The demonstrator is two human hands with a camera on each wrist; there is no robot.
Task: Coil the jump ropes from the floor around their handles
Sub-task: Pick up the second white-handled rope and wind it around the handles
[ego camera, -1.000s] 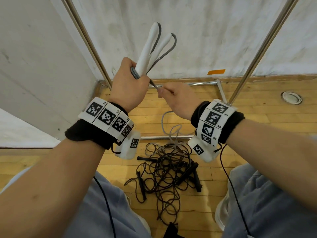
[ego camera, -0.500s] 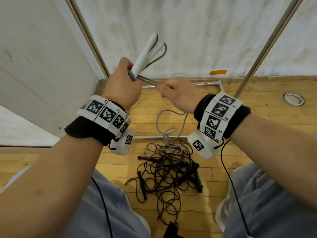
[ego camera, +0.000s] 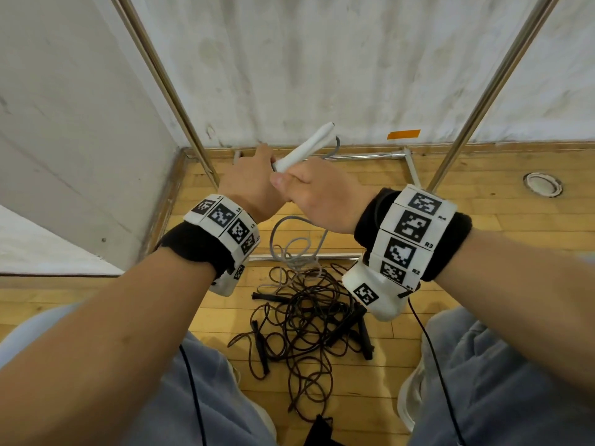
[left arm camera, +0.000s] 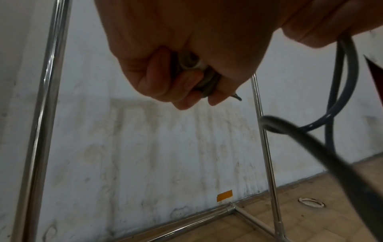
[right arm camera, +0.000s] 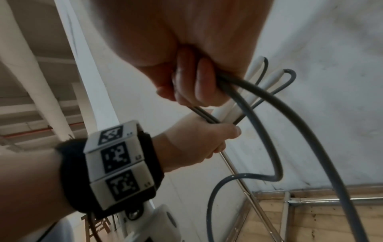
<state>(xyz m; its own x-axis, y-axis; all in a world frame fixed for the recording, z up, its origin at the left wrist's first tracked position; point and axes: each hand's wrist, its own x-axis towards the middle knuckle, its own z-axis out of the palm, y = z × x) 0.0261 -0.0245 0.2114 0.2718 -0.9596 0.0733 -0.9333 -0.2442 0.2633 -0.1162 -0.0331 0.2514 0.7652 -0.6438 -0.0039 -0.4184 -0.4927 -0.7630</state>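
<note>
My left hand (ego camera: 251,181) grips two white jump-rope handles (ego camera: 309,148) side by side, tips pointing up and to the right; the right wrist view shows both handles (right arm camera: 251,91) with grey cord looping from their tips. My right hand (ego camera: 317,197) sits just right of the left, fingers curled round the grey cord (right arm camera: 244,91) close to the handles. The rest of the grey cord (ego camera: 291,249) hangs in loops down to the floor. In the left wrist view my left hand (left arm camera: 186,78) is closed on the handle ends, with cord (left arm camera: 342,98) looping past on the right.
A tangle of black jump ropes with black handles (ego camera: 309,320) lies on the wooden floor between my knees. A metal frame with slanted poles (ego camera: 167,82) and floor bars (ego camera: 363,156) stands against the white wall. A round floor fitting (ego camera: 542,185) sits at the right.
Both hands have come down from in front of the wall to just above the floor edge. The handles tilted from upright to slanting right, and my right hand closed in against the left.
</note>
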